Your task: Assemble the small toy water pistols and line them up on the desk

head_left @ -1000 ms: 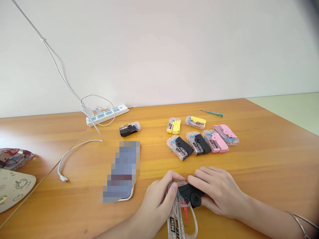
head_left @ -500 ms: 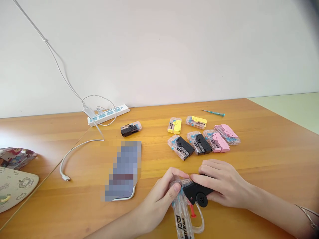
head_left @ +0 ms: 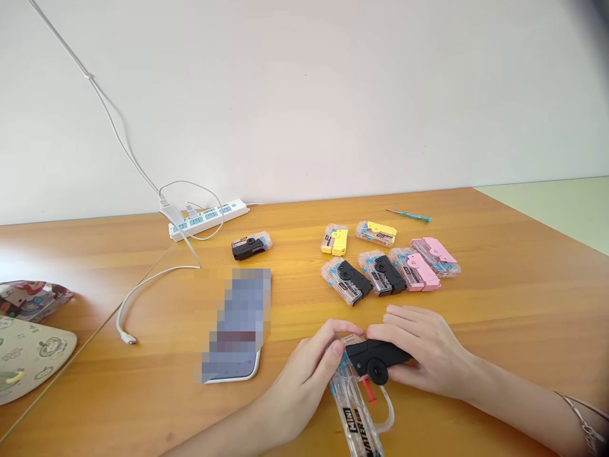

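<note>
Between my hands is a clear toy water gun (head_left: 358, 412) with a black handle part, a red trigger and "MINI WATER GUN" lettering. My left hand (head_left: 318, 362) grips its clear upper end, thumb on the near side and index finger stretched over the top. My right hand (head_left: 421, 346) is wrapped round the black handle, which points to the right; the fingers hide part of it. Beyond my hands lie folded black water guns (head_left: 346, 281), two pink water guns (head_left: 419, 271) and two yellow water guns (head_left: 339, 241).
A phone (head_left: 238, 327) with a blurred screen lies left of my hands. Behind it are another black water gun (head_left: 252, 245) and a white power strip (head_left: 209, 219) with a loose charging cable (head_left: 124, 333). A teal screwdriver (head_left: 412, 216) lies far back. A patterned bag (head_left: 35, 355) sits at left.
The water gun has turned slightly, its clear lower end swinging to the right. The black part has tilted to lie more level. Both hands keep their hold.
</note>
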The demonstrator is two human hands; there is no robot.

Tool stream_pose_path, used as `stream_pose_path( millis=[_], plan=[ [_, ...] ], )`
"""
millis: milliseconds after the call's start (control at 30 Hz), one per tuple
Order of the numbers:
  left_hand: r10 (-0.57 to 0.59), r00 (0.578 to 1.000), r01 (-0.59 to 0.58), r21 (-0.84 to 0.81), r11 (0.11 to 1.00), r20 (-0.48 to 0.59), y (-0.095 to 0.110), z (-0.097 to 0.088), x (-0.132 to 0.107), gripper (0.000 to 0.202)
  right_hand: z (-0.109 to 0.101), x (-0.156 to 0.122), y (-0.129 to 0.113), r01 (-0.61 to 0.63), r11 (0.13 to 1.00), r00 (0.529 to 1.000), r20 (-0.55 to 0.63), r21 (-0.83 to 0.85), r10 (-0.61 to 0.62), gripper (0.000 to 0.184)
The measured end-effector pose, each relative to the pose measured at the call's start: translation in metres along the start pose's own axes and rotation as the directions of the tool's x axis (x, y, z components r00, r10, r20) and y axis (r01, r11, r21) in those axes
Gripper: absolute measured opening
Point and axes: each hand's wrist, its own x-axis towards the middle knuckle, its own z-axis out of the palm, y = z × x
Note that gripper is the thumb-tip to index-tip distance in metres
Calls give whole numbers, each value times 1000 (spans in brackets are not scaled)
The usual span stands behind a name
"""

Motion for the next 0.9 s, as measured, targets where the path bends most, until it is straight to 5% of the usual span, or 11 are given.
stream_pose_path(
  millis=[467, 733, 900],
  plan=[
    [-81, 989, 112, -262, 959, 125, -4, 0, 3, 36, -1, 2, -8, -53, 998, 998, 34, 38, 52, 12],
    [-15, 999, 14, 18, 1000, 50, -16, 2, 1, 33, 3, -4, -1, 20, 998, 1000, -19, -53, -21, 13],
    [-3, 999, 5, -53, 999, 43, -11, 1, 2, 33, 6, -6, 4, -20, 1000, 999, -37, -14, 20, 10]
  ],
)
